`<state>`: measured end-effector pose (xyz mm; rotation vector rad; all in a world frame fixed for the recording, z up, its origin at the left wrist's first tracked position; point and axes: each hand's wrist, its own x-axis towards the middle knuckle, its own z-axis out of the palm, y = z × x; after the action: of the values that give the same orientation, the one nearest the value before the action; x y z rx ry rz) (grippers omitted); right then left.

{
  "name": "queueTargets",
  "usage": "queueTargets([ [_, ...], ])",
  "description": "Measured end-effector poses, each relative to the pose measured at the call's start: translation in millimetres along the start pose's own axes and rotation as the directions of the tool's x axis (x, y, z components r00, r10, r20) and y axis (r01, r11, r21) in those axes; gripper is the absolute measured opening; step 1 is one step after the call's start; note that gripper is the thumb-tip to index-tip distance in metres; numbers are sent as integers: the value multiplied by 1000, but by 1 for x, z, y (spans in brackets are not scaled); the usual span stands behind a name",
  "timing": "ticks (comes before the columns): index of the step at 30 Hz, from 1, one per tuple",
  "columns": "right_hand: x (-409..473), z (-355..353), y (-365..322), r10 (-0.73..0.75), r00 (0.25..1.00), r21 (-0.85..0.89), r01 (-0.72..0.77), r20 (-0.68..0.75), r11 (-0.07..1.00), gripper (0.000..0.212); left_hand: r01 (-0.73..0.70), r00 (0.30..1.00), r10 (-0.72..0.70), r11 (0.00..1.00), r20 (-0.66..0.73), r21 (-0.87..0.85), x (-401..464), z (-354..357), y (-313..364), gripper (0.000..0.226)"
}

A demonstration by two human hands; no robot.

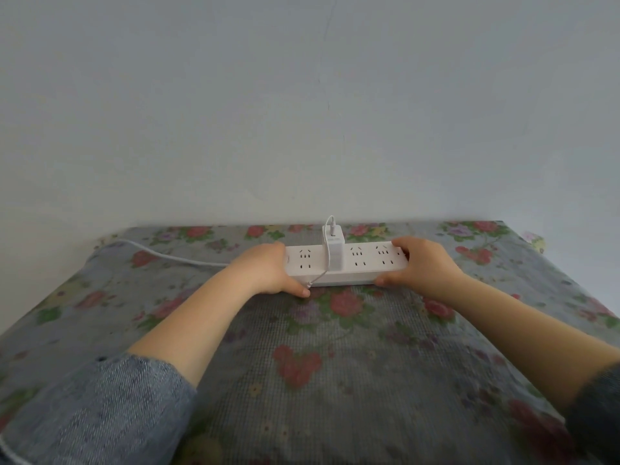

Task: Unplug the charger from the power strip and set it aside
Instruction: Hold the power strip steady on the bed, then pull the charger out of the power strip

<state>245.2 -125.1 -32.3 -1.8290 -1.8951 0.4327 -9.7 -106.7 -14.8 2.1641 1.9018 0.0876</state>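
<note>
A white power strip (365,263) lies across the far middle of the floral cloth. A white charger (332,251) stands plugged into it near its centre, and a thin white cable (320,275) runs from the charger's top down over the strip's front edge. My left hand (268,268) grips the strip's left end, thumb on the cloth in front. My right hand (422,265) grips the right end, fingers over the top. Neither hand touches the charger.
The strip's thick white cord (161,255) runs left across the cloth toward the wall. The floral tablecloth (335,364) covers the whole surface, which ends at a pale wall (302,129) just behind the strip.
</note>
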Motion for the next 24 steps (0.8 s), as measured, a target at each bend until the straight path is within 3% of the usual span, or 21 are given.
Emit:
queueTargets([
  [7, 6, -7, -15, -33, 999, -58, 35, 30, 998, 99, -72, 994, 81, 989, 69, -127, 6, -30, -11, 107],
  [10, 11, -10, -29, -113, 993, 22, 112, 41, 993, 101, -137, 990, 127, 959, -58, -250, 12, -38, -10, 77],
  [14, 20, -5, -46, -174, 975, 172, 150, 138, 974, 105, -172, 972, 131, 962, -197, -211, 23, -25, 4, 48],
  [18, 28, 4, -56, -221, 944, 240, 162, 246, 957, 107, -208, 959, 174, 969, -225, -136, 33, -6, 18, 38],
  [24, 40, 11, -58, -299, 926, 267, 235, 232, 935, 92, -214, 935, 209, 977, -287, 13, 48, 6, 32, 30],
])
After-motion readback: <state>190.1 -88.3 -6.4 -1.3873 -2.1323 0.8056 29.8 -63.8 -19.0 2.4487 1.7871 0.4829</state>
